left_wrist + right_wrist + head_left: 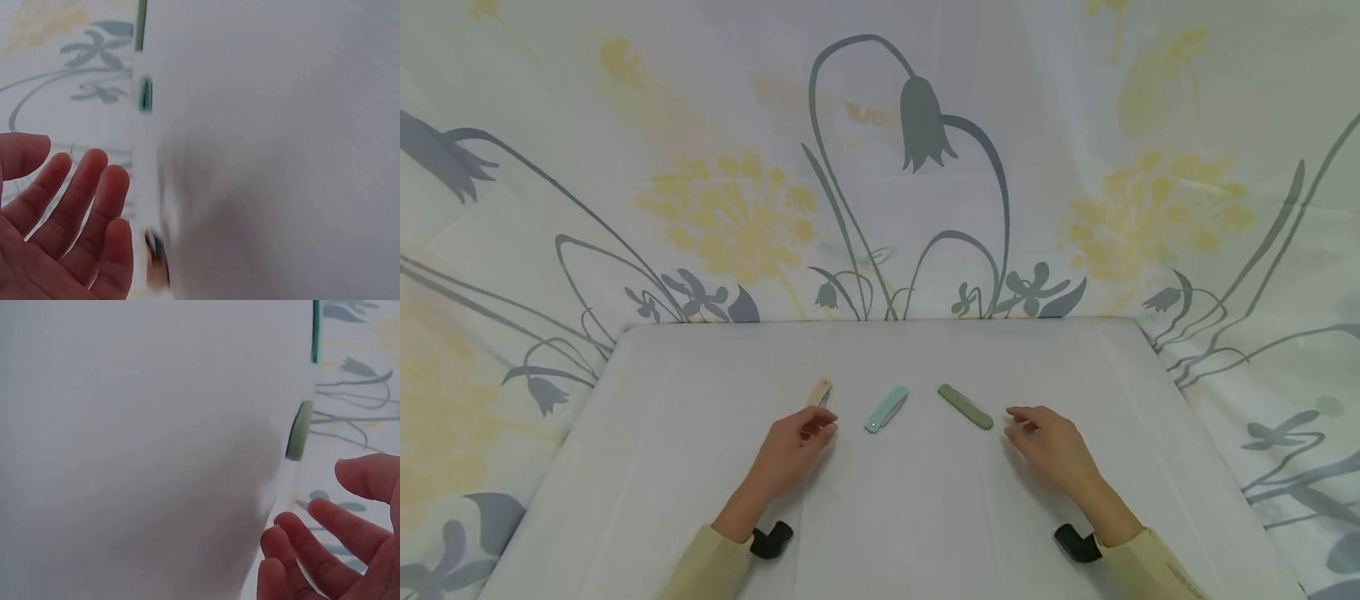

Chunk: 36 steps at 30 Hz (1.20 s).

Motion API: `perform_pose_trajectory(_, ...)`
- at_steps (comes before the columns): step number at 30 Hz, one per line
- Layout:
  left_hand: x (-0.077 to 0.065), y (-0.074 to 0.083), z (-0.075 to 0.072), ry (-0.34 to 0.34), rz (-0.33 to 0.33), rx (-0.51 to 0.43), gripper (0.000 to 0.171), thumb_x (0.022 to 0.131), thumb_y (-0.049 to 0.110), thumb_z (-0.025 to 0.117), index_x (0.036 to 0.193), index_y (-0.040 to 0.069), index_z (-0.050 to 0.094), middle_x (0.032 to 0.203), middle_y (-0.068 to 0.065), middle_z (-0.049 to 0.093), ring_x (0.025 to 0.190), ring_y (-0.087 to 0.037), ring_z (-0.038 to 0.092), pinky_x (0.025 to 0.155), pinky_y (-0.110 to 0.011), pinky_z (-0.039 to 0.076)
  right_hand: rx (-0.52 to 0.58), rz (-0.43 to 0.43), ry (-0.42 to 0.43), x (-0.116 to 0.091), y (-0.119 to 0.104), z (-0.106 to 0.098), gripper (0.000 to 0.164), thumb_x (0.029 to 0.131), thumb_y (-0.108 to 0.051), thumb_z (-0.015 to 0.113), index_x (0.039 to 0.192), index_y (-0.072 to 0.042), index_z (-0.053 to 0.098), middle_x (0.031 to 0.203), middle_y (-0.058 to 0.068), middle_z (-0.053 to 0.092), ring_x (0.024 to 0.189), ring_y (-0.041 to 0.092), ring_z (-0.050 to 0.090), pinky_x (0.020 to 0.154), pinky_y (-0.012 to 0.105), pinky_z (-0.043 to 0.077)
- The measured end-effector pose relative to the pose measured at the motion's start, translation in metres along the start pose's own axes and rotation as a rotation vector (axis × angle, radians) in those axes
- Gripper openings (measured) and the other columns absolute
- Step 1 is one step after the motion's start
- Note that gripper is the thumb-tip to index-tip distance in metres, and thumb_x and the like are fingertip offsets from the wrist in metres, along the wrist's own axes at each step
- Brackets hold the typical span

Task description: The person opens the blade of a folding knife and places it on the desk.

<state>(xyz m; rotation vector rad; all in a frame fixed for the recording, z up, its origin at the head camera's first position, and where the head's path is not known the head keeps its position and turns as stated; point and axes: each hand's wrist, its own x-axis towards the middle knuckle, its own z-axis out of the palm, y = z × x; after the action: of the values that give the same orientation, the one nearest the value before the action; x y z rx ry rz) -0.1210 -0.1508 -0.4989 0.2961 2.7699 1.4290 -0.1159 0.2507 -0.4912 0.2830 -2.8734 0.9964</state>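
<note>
Three closed folding knives lie apart on the white table. The beige knife (820, 392) is partly covered by my left hand (792, 447), whose loosely bent fingers hold nothing. Between the hands rests the mint-green knife (886, 410), slanted, with a strip of its metal blade showing along the handle. The olive-green knife (965, 407) slants the other way, its lower end close to the fingertips of my right hand (1054, 447). In the right wrist view that hand's fingers are spread and relaxed, with the olive-green knife (300, 431) just beyond them.
White cloth covers the table (895, 517). A flower-printed curtain (880, 208) rises behind its far edge and along both sides. Black wrist straps (772, 540) show at both sleeve cuffs.
</note>
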Motion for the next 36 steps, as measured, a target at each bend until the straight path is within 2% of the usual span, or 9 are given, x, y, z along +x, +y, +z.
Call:
perform_pose_trajectory(4, 0.024, 0.013, 0.024, -0.069, 0.008, -0.075, 0.014, 0.097, 0.02, 0.066, 0.11, 0.015, 0.07, 0.099, 0.008, 0.068, 0.09, -0.011, 0.063, 0.082, -0.036, 0.052, 0.027, 0.021, -0.046, 0.019, -0.005, 0.007, 0.033, 0.091, -0.015, 0.073, 0.12, 0.001, 0.069, 0.1, 0.008, 0.067, 0.088, 0.023, 0.064, 0.071, 0.038, 0.051)
perform_pose_trajectory(8, 0.044, 0.024, 0.05, -0.109, 0.058, -0.144, 0.016, 0.097, 0.019, 0.066, 0.11, 0.011, 0.07, 0.098, 0.005, 0.069, 0.09, -0.013, 0.064, 0.081, -0.033, 0.052, 0.02, 0.036, -0.09, 0.031, -0.005, 0.015, 0.031, 0.089, -0.017, 0.074, 0.115, 0.001, 0.072, 0.094, 0.007, 0.064, 0.081, 0.02, 0.06, 0.069, 0.036, 0.049)
perform_pose_trajectory(12, 0.056, 0.035, 0.075, -0.129, 0.08, -0.195, 0.015, 0.097, 0.016, 0.067, 0.109, 0.009, 0.07, 0.099, 0.004, 0.07, 0.092, -0.012, 0.066, 0.083, -0.03, 0.052, 0.019, 0.067, -0.116, 0.033, -0.004, 0.019, 0.027, 0.087, -0.017, 0.076, 0.11, -0.001, 0.074, 0.091, 0.007, 0.06, 0.079, 0.019, 0.057, 0.068, 0.034, 0.046)
perform_pose_trajectory(17, 0.064, 0.048, 0.096, -0.138, 0.028, -0.156, 0.016, 0.094, 0.018, 0.069, 0.108, 0.011, 0.071, 0.101, 0.005, 0.07, 0.092, -0.01, 0.066, 0.083, -0.029, 0.051, 0.024, 0.057, -0.132, 0.034, -0.005, 0.017, 0.023, 0.086, -0.013, 0.078, 0.107, -0.003, 0.076, 0.089, 0.006, 0.059, 0.078, 0.019, 0.055, 0.068, 0.034, 0.045)
perform_pose_trajectory(21, 0.068, 0.057, 0.106, -0.155, -0.025, -0.105, 0.02, 0.093, 0.021, 0.071, 0.11, 0.01, 0.071, 0.102, 0.003, 0.07, 0.093, -0.011, 0.067, 0.082, -0.03, 0.051, 0.031, 0.054, -0.161, 0.034, -0.007, 0.015, 0.023, 0.086, -0.011, 0.077, 0.107, -0.004, 0.077, 0.089, 0.004, 0.06, 0.078, 0.018, 0.054, 0.068, 0.034, 0.044)
perform_pose_trajectory(29, 0.073, 0.062, 0.116, -0.137, -0.09, -0.118, 0.023, 0.092, 0.017, 0.072, 0.113, 0.008, 0.072, 0.097, 0.005, 0.07, 0.089, -0.007, 0.067, 0.081, -0.027, 0.052, 0.036, 0.059, -0.196, 0.038, -0.007, 0.016, 0.024, 0.086, -0.01, 0.077, 0.109, -0.003, 0.076, 0.089, 0.004, 0.062, 0.079, 0.018, 0.055, 0.069, 0.035, 0.045)
perform_pose_trajectory(33, 0.071, 0.061, 0.116, -0.129, -0.073, -0.122, 0.024, 0.091, 0.012, 0.071, 0.114, 0.004, 0.071, 0.097, 0.003, 0.07, 0.089, -0.01, 0.066, 0.08, -0.026, 0.052, 0.053, 0.082, -0.208, 0.04, -0.007, 0.018, 0.023, 0.086, -0.01, 0.076, 0.108, -0.003, 0.075, 0.09, 0.004, 0.061, 0.08, 0.019, 0.054, 0.07, 0.035, 0.045)
perform_pose_trajectory(36, 0.069, 0.06, 0.116, -0.122, -0.044, -0.088, 0.023, 0.091, 0.011, 0.071, 0.113, 0.003, 0.072, 0.094, 0.002, 0.069, 0.087, -0.011, 0.065, 0.077, -0.026, 0.051, 0.074, 0.108, -0.213, 0.041, -0.008, 0.02, 0.02, 0.086, -0.009, 0.076, 0.106, -0.006, 0.074, 0.091, 0.003, 0.062, 0.081, 0.019, 0.054, 0.071, 0.035, 0.045)
